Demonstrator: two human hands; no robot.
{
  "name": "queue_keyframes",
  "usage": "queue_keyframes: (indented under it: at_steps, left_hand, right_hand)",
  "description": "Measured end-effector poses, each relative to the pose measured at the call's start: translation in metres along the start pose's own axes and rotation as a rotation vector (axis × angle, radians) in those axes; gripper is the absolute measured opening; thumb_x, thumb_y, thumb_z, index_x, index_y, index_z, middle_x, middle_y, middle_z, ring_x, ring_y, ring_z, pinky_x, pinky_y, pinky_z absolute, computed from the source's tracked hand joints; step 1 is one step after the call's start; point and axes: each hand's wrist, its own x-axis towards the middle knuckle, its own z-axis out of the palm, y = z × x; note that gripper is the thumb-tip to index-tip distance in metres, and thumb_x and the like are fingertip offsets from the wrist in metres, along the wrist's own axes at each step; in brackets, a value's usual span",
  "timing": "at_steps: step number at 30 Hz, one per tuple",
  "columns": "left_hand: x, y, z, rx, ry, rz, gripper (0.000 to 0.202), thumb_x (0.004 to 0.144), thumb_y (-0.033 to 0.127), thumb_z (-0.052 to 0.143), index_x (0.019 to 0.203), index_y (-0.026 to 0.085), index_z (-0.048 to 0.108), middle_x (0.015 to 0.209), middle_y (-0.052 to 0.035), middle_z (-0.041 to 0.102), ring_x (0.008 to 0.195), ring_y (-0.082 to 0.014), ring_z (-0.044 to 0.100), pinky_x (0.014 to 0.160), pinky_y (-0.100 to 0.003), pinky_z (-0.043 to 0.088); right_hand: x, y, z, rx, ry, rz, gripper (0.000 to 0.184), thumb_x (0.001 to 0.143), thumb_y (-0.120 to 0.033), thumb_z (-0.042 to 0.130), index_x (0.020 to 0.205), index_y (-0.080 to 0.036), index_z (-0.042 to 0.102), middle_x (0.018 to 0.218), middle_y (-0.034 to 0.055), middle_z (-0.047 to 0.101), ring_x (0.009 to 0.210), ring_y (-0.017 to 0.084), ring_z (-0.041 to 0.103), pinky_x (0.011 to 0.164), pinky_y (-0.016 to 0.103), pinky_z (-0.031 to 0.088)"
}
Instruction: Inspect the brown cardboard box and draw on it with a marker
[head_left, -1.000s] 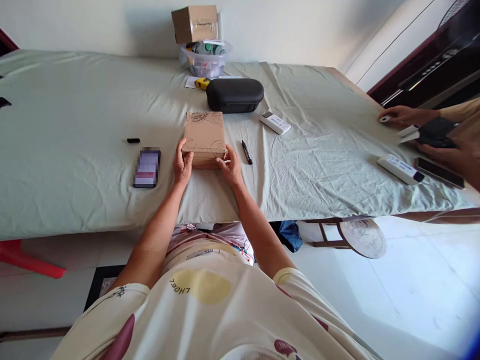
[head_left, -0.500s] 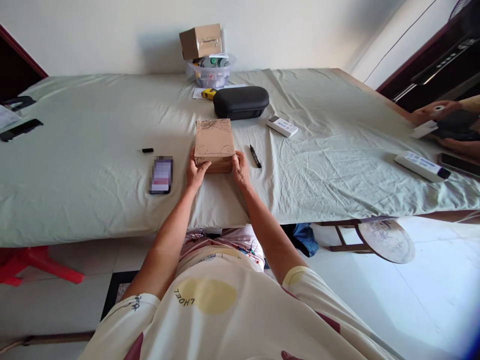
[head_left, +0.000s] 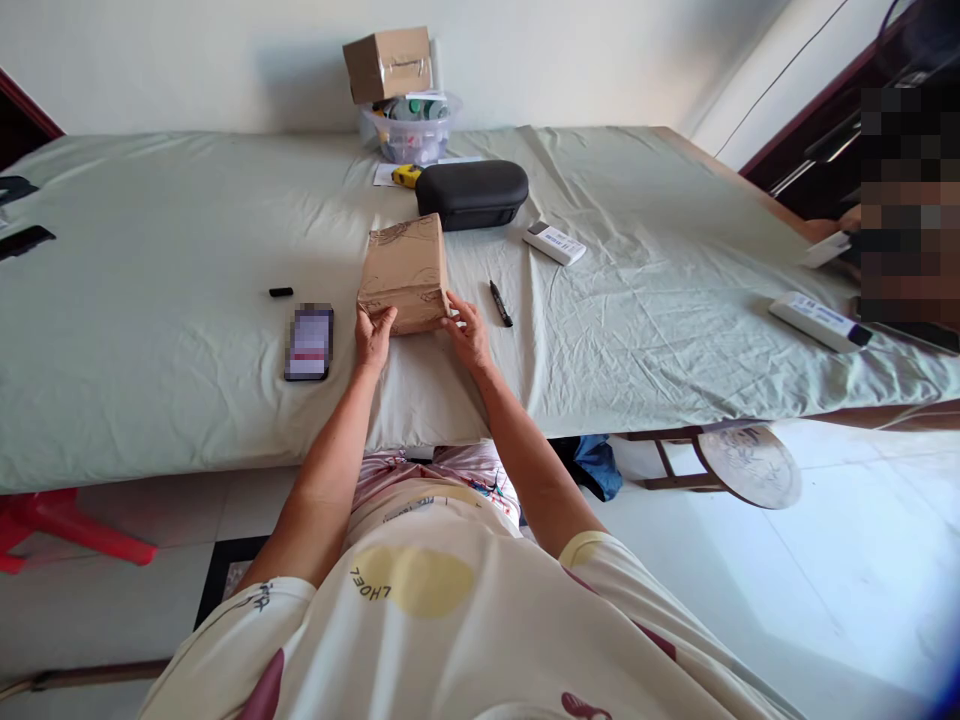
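Head view: both hands work a brown paper-wrapped box that sits on the green-sheeted table, near its front edge, between a smartphone and a black marker pen.

1. Step in hand: the box is being gripped and turned. It sits askew to the table edge. Whether its near edge is off the sheet cannot be told.
2. Left hand: fingers curled onto the near left corner, grasping the box.
3. Right hand: fingertips pressed to the near right corner, thumb alongside, grasping the box.
4. Any further handling calls for even pressure from both sides, as the grip is on corners only, and for clearance from the marker pen just beside the right hand.

Containers:
- The wrapped box is closed; contents not visible.
- A black zip case lies shut just behind it.
- A clear plastic tub at the far edge holds small items, some green-capped, too small to identify; a taped cardboard box rests on top of it.
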Motion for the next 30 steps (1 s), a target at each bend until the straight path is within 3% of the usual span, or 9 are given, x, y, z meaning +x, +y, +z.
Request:
queue_keyframes:
  at_steps: [5, 7, 10, 13, 16, 19, 21, 24, 30]
  left_hand:
    - [-0.004, 0.015, -0.001, -0.151, 0.021, -0.045, 0.108, 0.069, 0.089, 0.076, 0.151, 0.024, 0.050, 0.155, -0.0165, 0.062, 0.148, -0.0312, 0.057, 0.130, -0.045, 0.039]
    - [-0.008, 0.021, -0.002, -0.140, 0.010, -0.040, 0.116, 0.069, 0.088, 0.078, 0.159, 0.026, 0.039, 0.159, -0.0170, 0.057, 0.150, -0.0311, 0.055, 0.131, -0.045, 0.038]
    - [-0.015, 0.026, -0.003, -0.112, 0.010, -0.029, 0.137, 0.066, 0.089, 0.078, 0.169, 0.024, 0.016, 0.170, -0.0218, 0.042, 0.155, -0.0331, 0.049, 0.130, -0.047, 0.039]
    - [-0.021, 0.028, -0.004, -0.064, -0.048, -0.066, 0.137, 0.072, 0.092, 0.070, 0.171, 0.022, 0.004, 0.167, -0.0249, 0.045, 0.149, -0.0367, 0.055, 0.124, -0.056, 0.046]
    - [-0.027, 0.028, -0.004, 0.138, -0.044, -0.066, 0.110, 0.088, 0.089, 0.051, 0.168, 0.019, 0.021, 0.163, -0.0255, 0.050, 0.149, -0.0381, 0.055, 0.126, -0.059, 0.043]
    - [-0.032, 0.030, -0.003, 0.385, 0.047, 0.038, 0.097, 0.095, 0.082, 0.047, 0.162, 0.013, 0.037, 0.173, -0.0278, 0.034, 0.165, -0.0381, 0.031, 0.136, -0.055, 0.027]
    - [-0.035, 0.033, -0.002, 0.477, 0.037, 0.125, 0.104, 0.092, 0.081, 0.055, 0.165, 0.010, 0.032, 0.177, -0.0292, 0.024, 0.169, -0.0388, 0.021, 0.138, -0.055, 0.022]
    - [-0.039, 0.039, 0.004, 0.557, -0.019, 0.217, 0.128, 0.078, 0.085, 0.071, 0.167, 0.008, 0.022, 0.176, -0.0333, 0.021, 0.169, -0.0428, 0.018, 0.138, -0.057, 0.019]
    - [-0.039, 0.041, 0.021, 0.593, 0.039, 0.224, 0.147, 0.064, 0.088, 0.080, 0.165, -0.001, 0.021, 0.174, -0.0395, 0.017, 0.167, -0.0503, 0.017, 0.136, -0.062, 0.020]
  right_hand:
    - [-0.003, -0.002, 0.003, 0.180, 0.029, -0.070, 0.078, 0.093, -0.080, 0.058, 0.148, -0.025, 0.066, 0.122, 0.0122, 0.075, 0.090, 0.021, 0.070, 0.083, 0.038, 0.063]
    - [-0.006, -0.006, 0.004, 0.249, 0.037, -0.115, 0.083, 0.095, -0.083, 0.050, 0.153, -0.025, 0.060, 0.126, 0.0126, 0.075, 0.090, 0.023, 0.071, 0.084, 0.041, 0.063]
    - [-0.011, -0.015, 0.003, 0.254, 0.129, -0.220, 0.083, 0.096, -0.084, 0.045, 0.153, -0.025, 0.060, 0.142, 0.0144, 0.070, 0.107, 0.028, 0.073, 0.096, 0.047, 0.063]
    - [-0.016, -0.022, 0.001, 0.199, 0.160, -0.297, 0.081, 0.096, -0.083, 0.048, 0.147, -0.024, 0.065, 0.121, 0.0130, 0.076, 0.099, 0.027, 0.074, 0.094, 0.047, 0.064]
    - [-0.018, -0.025, 0.001, 0.171, 0.122, -0.305, 0.077, 0.097, -0.081, 0.049, 0.144, -0.022, 0.066, 0.093, 0.0079, 0.074, 0.079, 0.022, 0.069, 0.084, 0.044, 0.066]
    - [-0.017, -0.027, 0.003, 0.161, 0.106, -0.299, 0.077, 0.099, -0.080, 0.047, 0.143, -0.020, 0.067, 0.090, 0.0066, 0.072, 0.077, 0.020, 0.068, 0.082, 0.043, 0.066]
    - [-0.017, -0.029, 0.004, 0.160, 0.110, -0.304, 0.078, 0.099, -0.080, 0.046, 0.144, -0.020, 0.066, 0.091, 0.0072, 0.073, 0.078, 0.020, 0.068, 0.082, 0.042, 0.065]
    - [-0.017, -0.032, 0.005, 0.175, 0.133, -0.324, 0.078, 0.100, -0.080, 0.045, 0.141, -0.018, 0.067, 0.095, 0.0089, 0.074, 0.077, 0.020, 0.068, 0.081, 0.041, 0.064]
    - [-0.017, -0.046, 0.012, 0.164, 0.130, -0.274, 0.080, 0.096, -0.083, 0.047, 0.137, -0.019, 0.071, 0.089, 0.0067, 0.072, 0.073, 0.019, 0.064, 0.076, 0.038, 0.061]
